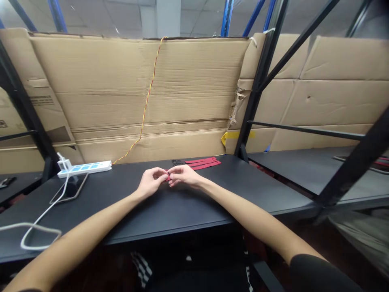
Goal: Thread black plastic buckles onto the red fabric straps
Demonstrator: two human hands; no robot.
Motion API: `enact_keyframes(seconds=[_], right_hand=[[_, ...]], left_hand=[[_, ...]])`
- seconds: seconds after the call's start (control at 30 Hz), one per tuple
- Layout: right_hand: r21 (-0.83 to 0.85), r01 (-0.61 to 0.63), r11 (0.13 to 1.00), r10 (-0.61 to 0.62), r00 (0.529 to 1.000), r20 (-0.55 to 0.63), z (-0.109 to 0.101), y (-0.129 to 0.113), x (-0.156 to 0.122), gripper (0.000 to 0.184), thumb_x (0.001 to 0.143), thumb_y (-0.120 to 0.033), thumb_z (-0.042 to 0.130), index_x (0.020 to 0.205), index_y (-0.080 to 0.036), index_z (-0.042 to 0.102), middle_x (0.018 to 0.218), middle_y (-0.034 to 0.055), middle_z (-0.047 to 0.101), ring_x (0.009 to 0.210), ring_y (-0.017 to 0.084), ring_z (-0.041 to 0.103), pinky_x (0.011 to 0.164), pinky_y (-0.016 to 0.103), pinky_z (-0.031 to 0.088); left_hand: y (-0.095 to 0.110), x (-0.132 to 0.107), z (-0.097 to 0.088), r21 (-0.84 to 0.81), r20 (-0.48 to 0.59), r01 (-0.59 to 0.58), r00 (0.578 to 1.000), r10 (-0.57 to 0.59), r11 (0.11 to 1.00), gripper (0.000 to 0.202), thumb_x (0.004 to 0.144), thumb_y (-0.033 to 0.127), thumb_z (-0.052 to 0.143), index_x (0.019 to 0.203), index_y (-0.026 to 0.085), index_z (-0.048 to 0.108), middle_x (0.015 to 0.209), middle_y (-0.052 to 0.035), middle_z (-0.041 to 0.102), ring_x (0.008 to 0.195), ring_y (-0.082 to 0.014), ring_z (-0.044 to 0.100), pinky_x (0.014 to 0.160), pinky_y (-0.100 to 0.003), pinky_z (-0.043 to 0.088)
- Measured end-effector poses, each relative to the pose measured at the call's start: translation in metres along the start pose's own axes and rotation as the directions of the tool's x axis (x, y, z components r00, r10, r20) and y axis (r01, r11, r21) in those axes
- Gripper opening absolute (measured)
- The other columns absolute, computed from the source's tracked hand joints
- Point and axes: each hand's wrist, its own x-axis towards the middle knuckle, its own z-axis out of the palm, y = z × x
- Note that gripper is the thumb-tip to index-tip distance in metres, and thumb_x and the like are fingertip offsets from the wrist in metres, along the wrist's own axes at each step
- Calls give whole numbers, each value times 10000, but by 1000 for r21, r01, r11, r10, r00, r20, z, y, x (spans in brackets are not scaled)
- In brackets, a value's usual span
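Observation:
My left hand [150,182] and my right hand [182,175] meet above the middle of the black table [170,211]. Their fingertips pinch a small red piece [168,176], mostly hidden by my fingers. It looks like fabric strap, but I cannot tell for sure. Just beyond my right hand, several flat red straps [202,163] lie side by side on the tabletop. Next to them is a small heap of black parts [178,162], too small to identify.
A white power strip [83,168] and a smartphone [69,187] with a white cable [39,231] lie to the left. Cardboard sheets [136,93] stand behind the table, with a red-and-yellow twisted wire [146,105] running down them. Black frame posts stand at both sides.

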Motion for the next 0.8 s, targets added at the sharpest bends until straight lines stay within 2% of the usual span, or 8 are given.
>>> enact_keyframes(seconds=[0.17, 0.5, 0.57, 0.73, 0.8], right_hand=[[-118, 74, 990, -80, 996, -46, -2, 1, 3, 354, 654, -353, 763, 915, -124, 690, 772, 58, 695, 689, 184, 662, 729, 383, 562], [-285, 130, 950, -145, 989, -32, 1, -7, -1, 300, 706, -342, 711, 916, -128, 702, 744, 44, 700, 666, 179, 664, 724, 351, 540], [-261, 114, 959, -123, 992, -17, 0, -6, -1, 312, 713, -354, 711, 929, -129, 697, 753, 48, 703, 673, 183, 668, 735, 359, 541], [-23, 22, 999, -21, 999, 34, -4, -3, -4, 396, 684, -367, 756, 979, -117, 670, 858, 79, 707, 788, 202, 682, 826, 401, 534], [12, 2, 1000, -3, 999, 42, -5, -3, -5, 393, 659, -354, 779, 955, -120, 669, 863, 75, 704, 807, 203, 679, 836, 400, 530]], left_hand=[[1, -2, 0, 150, -63, -28, 997, 38, 988, 216, 771, 356, 637, 837, 158, 694, 845, -71, 719, 770, -190, 667, 748, -311, 540], [8, -5, 0, 243, -77, -40, 995, 61, 969, 209, 779, 361, 627, 826, 172, 702, 812, -51, 720, 753, -190, 661, 729, -299, 526], [9, -5, -1, 251, -75, -46, 995, 67, 967, 212, 782, 365, 625, 824, 172, 705, 809, -50, 720, 750, -190, 660, 723, -293, 522], [12, -5, -2, 237, -84, -79, 991, 102, 968, 226, 789, 371, 623, 818, 162, 705, 802, -53, 720, 743, -184, 658, 697, -277, 519], [13, -5, -2, 239, -83, -90, 990, 113, 967, 224, 792, 367, 621, 816, 161, 705, 796, -49, 720, 725, -178, 657, 679, -271, 518]])
